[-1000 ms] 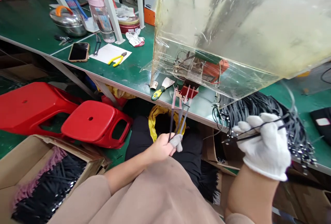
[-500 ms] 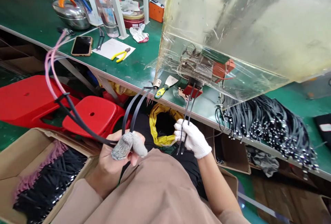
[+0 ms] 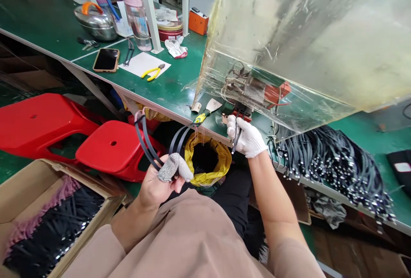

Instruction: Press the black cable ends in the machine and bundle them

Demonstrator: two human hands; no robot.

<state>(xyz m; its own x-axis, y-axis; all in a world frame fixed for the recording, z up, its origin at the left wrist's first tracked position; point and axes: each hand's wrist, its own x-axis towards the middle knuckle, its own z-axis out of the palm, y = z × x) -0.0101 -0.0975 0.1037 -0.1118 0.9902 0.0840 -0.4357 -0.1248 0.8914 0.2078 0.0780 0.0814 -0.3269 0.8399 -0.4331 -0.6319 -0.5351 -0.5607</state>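
My left hand, with grey fabric caps on two fingertips, pinches several black cables that bend up and left to pink ends, with another pair arcing right toward the bench edge. My right hand, in a white glove, is closed on a few black cables and holds their tips up against the red fixture at the foot of the plastic-covered machine. A large pile of black cables with metal ends lies on the green bench to the right.
A cardboard box of black and pink cables sits at lower left beside two red stools. A yellow-lined bin stands under the bench. On the bench lie a phone, yellow pliers, a scraper, a bottle and a steel pot.
My right hand has gone from the cable pile down to my lap and up to the red fixture with a few cables. The left hand's cables have swung in from far left.
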